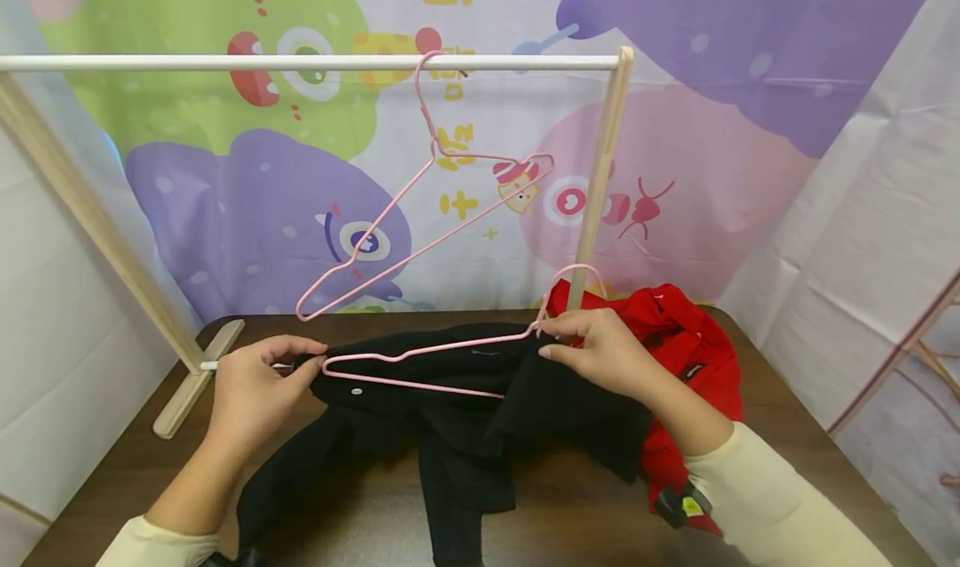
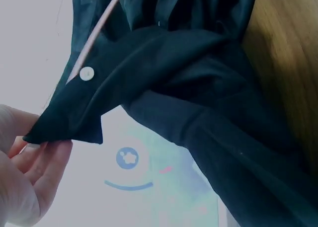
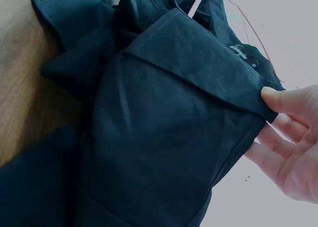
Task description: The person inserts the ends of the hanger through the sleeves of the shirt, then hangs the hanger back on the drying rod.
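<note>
A black garment (image 1: 465, 467) with a white button (image 2: 87, 73) is held up over the table; its exact kind is hard to tell. My left hand (image 1: 258, 392) pinches a corner of the cloth beside the left end of a pink hanger (image 1: 450, 348). My right hand (image 1: 611, 357) pinches the garment's upper edge between thumb and fingers, close to the hanger's hook. In the head view, black cloth hides the hanger's right part. The right wrist view shows a folded-over flap (image 3: 198, 63) running to the right fingertips.
Another pink hanger (image 1: 433, 146) hangs from the white rail (image 1: 180, 63) of a wooden rack. A red garment (image 1: 705, 346) lies on the brown table (image 1: 570, 521) at the right, by the rack post (image 1: 600, 167). A patterned cloth backdrop stands behind.
</note>
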`<state>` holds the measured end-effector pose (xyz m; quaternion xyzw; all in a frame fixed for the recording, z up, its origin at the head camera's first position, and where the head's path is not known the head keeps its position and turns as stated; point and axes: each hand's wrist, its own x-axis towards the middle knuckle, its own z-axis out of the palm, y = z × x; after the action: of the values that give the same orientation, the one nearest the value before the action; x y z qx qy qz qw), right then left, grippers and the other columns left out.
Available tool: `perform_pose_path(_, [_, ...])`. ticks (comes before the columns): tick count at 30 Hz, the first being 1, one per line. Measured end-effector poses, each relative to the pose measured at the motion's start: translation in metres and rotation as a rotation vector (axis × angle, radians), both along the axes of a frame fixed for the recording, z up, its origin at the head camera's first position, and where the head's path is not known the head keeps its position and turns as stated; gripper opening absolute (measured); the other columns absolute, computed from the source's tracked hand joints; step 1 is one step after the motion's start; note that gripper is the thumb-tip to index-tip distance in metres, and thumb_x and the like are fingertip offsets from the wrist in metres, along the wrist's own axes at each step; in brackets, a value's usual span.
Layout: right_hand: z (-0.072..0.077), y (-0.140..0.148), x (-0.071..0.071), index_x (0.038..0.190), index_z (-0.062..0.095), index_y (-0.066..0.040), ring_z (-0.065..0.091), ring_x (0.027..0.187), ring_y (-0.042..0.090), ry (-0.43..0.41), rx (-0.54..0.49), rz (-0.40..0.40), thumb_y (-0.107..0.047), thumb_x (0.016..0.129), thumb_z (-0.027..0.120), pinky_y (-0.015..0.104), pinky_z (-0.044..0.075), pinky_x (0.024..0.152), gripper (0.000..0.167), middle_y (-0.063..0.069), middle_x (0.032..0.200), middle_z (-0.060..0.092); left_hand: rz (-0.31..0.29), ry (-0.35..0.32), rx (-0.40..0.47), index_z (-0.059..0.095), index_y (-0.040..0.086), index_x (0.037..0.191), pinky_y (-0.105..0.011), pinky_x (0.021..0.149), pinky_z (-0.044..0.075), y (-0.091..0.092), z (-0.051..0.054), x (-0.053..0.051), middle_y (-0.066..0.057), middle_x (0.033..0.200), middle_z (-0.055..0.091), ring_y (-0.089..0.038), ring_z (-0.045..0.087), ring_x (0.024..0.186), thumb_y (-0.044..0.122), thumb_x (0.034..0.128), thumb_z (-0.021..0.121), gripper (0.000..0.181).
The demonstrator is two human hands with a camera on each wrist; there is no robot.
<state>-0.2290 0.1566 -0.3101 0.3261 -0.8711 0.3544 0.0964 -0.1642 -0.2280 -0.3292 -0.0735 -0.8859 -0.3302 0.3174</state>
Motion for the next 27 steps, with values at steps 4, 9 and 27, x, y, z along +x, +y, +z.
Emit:
perform_pose_path(4, [-0.003, -0.004, -0.001, 0.113, 0.072, 0.000, 0.064, 0.078, 0.019, 0.058, 0.016, 0.022, -0.006, 0.080, 0.079, 0.031, 0.056, 0.068, 0.034, 0.013, 0.104, 0.072, 0.017, 0.112, -0.054, 0.077, 0.009, 0.080, -0.009, 0.050, 0.043, 0.005, 0.002, 0.004, -0.003, 0.076, 0.073, -0.002, 0.060, 0.058, -0.004, 0.0737, 0.078, 0.014])
perform_pose_path(9, [-0.009, -0.009, -0.001, 0.112, 0.072, 0.000, 0.064, 0.075, 0.015, 0.102, 0.036, 0.049, -0.004, 0.080, 0.079, 0.030, 0.057, 0.070, 0.033, 0.013, 0.103, 0.073, 0.029, 0.344, -0.207, 0.076, 0.006, 0.078, -0.017, 0.049, 0.042, 0.018, 0.005, 0.011, -0.004, 0.075, 0.072, -0.010, 0.057, 0.054, -0.006, 0.0697, 0.076, 0.015])
perform_pose_path(27, [-0.021, -0.036, 0.000, 0.106, 0.075, -0.004, 0.070, 0.086, 0.025, 0.249, 0.169, -0.115, -0.005, 0.076, 0.081, 0.045, 0.056, 0.076, 0.031, 0.012, 0.096, 0.074, -0.146, 0.713, -0.321, 0.071, 0.001, 0.083, -0.037, 0.049, 0.051, 0.081, 0.010, 0.040, -0.009, 0.079, 0.070, -0.024, 0.062, 0.060, 0.008, 0.0911, 0.050, 0.023])
